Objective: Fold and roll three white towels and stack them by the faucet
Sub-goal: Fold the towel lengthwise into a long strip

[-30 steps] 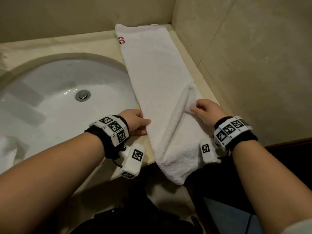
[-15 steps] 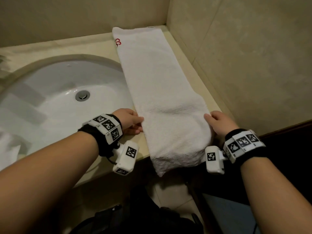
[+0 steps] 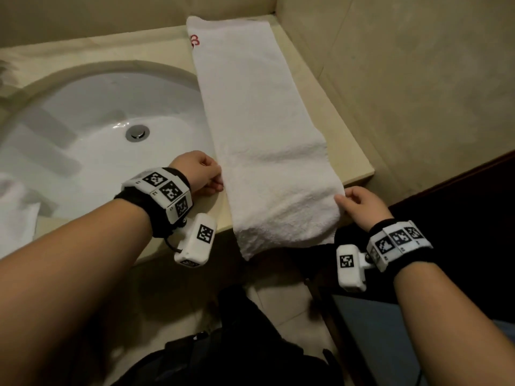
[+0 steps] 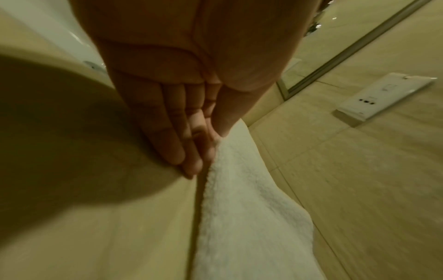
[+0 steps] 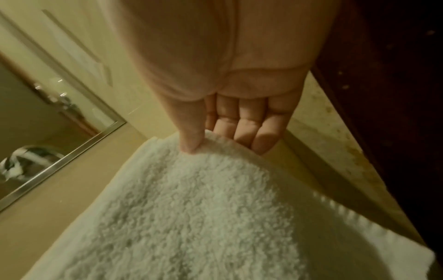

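A white towel (image 3: pixel 259 129), folded into a long strip with a small red mark at its far end, lies on the beige counter (image 3: pixel 345 151) to the right of the sink. Its near end hangs over the counter's front edge. My left hand (image 3: pixel 218 178) is at the towel's left edge, thumb on the cloth and fingers alongside it; the left wrist view shows this hand (image 4: pixel 210 147) pinching that edge. My right hand (image 3: pixel 344 197) holds the right edge. In the right wrist view, the right hand (image 5: pixel 215 145) has its thumb on top of the towel (image 5: pixel 191 208) and its fingers underneath.
The white sink basin (image 3: pixel 83 162) with its drain (image 3: pixel 137 132) lies to the left. Another white cloth (image 3: pixel 16 215) lies at the far left. Tiled walls close the back and right. A dark bag (image 3: pixel 223 358) sits on the floor below.
My right hand has moved from the raised fold in the towel's middle out to its right edge, and the near end now lies flat. The left hand stays at the left edge.
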{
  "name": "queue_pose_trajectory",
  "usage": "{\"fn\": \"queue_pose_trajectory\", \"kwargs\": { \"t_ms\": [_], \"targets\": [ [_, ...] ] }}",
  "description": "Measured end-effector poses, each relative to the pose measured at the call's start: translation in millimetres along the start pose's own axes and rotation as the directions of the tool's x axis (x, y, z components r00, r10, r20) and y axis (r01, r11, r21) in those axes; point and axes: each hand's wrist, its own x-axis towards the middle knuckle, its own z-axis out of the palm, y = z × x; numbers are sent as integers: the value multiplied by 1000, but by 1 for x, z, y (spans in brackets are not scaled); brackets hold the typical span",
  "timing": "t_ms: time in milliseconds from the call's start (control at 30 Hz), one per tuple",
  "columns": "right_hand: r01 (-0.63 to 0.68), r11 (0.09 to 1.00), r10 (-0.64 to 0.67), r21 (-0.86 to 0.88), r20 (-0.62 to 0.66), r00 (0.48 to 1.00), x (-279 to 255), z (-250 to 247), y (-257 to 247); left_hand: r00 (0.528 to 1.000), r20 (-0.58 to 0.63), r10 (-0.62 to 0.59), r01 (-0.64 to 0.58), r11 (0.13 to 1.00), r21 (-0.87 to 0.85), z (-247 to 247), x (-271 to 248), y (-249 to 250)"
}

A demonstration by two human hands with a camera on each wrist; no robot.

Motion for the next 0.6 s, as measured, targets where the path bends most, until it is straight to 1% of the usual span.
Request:
{"fn": "queue_pose_trajectory", "kwargs": {
  "t_ms": [67,133,167,233,267,300,333,367,400,467,533,600],
  "targets": [
    [-4,1000,4,28,-20,1000,0,4,6,999,39,16,-18,999,46,-1,-16,-11],
    [10,1000,-10,19,1,1000,-1,6,11,994,106,9,-17,997,73,-1,-34,-25],
    [22,999,-23,27,26,999,-4,8,13,989,149,-14,0,995,95,0,-44,-35],
    [45,994,-53,96,75,996,-10,5,16,973,221,-69,28,983,183,7,-62,-55],
    [60,988,-72,141,84,994,-12,3,16,966,244,-91,21,962,273,13,-66,-64],
    [71,981,-87,180,82,993,-13,1,17,963,248,-107,-1,916,402,19,-68,-73],
    [78,982,-93,171,85,992,-13,0,19,967,226,-122,-13,855,518,27,-68,-83],
    [88,989,-99,122,87,991,-12,0,20,974,190,-125,-10,813,583,36,-66,-89],
    [99,994,-102,39,92,991,-9,1,22,981,148,-127,17,813,582,46,-64,-93],
    [105,992,-98,-72,92,991,-2,6,26,988,82,-134,77,869,489,65,-58,-99],
    [107,993,-103,-46,71,992,5,11,27,994,21,-103,89,933,348,84,-51,-104],
    [97,994,-99,47,37,994,8,15,28,997,-25,-70,74,977,199,95,-50,-110]
  ]
}}
